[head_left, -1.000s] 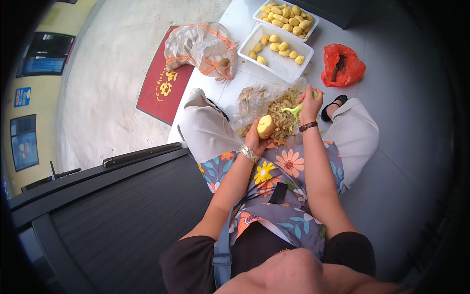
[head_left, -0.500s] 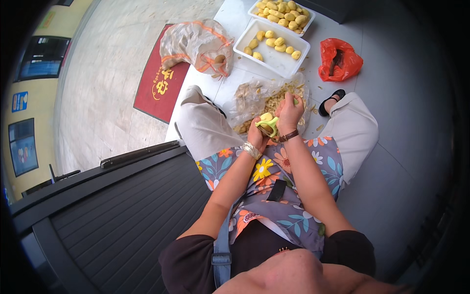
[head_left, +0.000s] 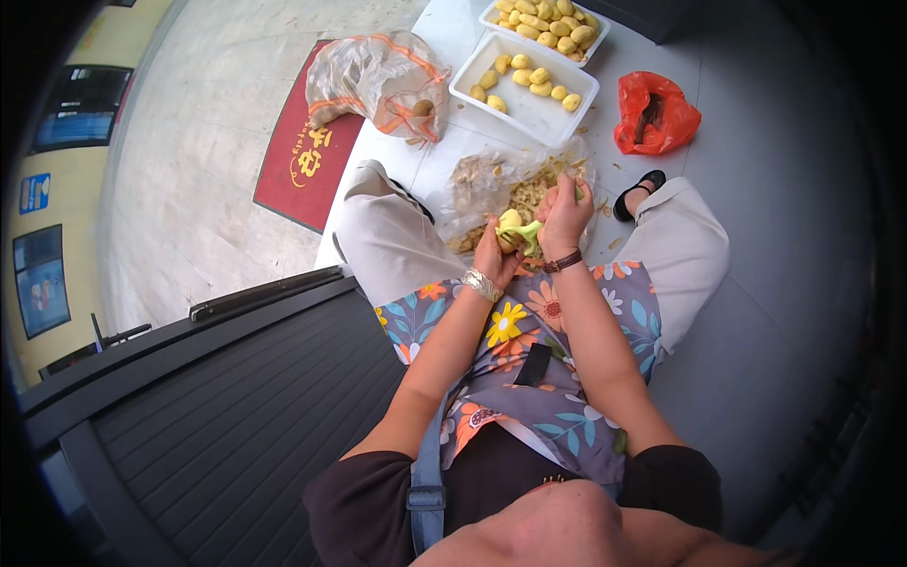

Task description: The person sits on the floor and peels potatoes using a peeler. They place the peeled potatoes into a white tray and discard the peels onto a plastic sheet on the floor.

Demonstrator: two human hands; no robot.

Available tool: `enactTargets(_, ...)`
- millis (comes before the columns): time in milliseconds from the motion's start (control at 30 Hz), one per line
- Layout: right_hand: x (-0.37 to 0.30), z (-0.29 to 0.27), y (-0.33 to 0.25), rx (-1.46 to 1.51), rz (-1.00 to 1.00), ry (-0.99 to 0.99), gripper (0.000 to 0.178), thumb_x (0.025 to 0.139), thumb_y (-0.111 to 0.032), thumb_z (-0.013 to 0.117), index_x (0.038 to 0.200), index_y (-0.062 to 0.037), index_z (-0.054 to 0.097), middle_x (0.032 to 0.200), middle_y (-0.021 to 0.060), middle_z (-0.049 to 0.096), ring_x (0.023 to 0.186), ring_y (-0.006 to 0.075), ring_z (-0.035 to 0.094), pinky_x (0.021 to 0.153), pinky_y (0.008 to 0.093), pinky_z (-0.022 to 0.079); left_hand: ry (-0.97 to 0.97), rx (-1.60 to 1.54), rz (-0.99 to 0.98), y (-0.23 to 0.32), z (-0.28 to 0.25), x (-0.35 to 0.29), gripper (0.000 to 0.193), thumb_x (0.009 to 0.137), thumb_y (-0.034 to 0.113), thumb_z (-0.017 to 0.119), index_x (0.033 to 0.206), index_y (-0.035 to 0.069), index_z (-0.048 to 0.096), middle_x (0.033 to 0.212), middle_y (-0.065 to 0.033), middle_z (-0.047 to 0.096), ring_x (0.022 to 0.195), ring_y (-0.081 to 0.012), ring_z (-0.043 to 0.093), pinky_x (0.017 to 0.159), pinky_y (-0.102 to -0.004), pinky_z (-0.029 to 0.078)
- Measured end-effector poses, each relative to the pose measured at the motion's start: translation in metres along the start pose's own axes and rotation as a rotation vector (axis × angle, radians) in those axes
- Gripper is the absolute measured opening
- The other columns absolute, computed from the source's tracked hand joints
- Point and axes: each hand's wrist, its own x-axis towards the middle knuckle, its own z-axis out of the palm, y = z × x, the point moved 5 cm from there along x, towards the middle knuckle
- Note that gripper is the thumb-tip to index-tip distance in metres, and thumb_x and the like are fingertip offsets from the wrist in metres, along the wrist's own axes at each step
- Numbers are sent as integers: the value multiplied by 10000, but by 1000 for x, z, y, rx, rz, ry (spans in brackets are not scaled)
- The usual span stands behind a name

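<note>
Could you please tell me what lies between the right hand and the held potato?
In the head view, the green peeler lies between the right hand and the held potato.

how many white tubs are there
2: the near tub, with a few yellow potatoes, beyond the peelings; and the fuller far tub behind it, cut off by the picture's top edge. More may be hidden.

Green peeler (head_left: 532, 235), earlier apart from potato (head_left: 509, 219), now against it.
</note>
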Motion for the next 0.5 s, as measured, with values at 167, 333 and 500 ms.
enactTargets(167,24,-15,-3,-12,-120,99,166,801,-121,528,864,-38,399,485,18,362,334,97,300,304,262,243,59,72,89,5,-7,-5,281,887,360,446,980,95,462,818,-70,537,619,-172,505,498,-285,431)
enactTargets(333,39,-23,-25,2,-134,93,167,808,-130,524,863,-33,400,480,6,338,343,87,278,309,251,217,-46,-17,6,2,-1,-5,339,899,397,408,986,78,481,810,-76,517,615,-181,468,509,-270,404)
enactTargets(500,7,-6,-5,-8,-7,23,165,813,-142,533,837,-80,381,482,-4,310,347,97,268,327,252,213,-98,-22,-25,1,9,-8,345,885,422,441,975,94,502,797,-64,528,580,-163,451,489,-258,383)
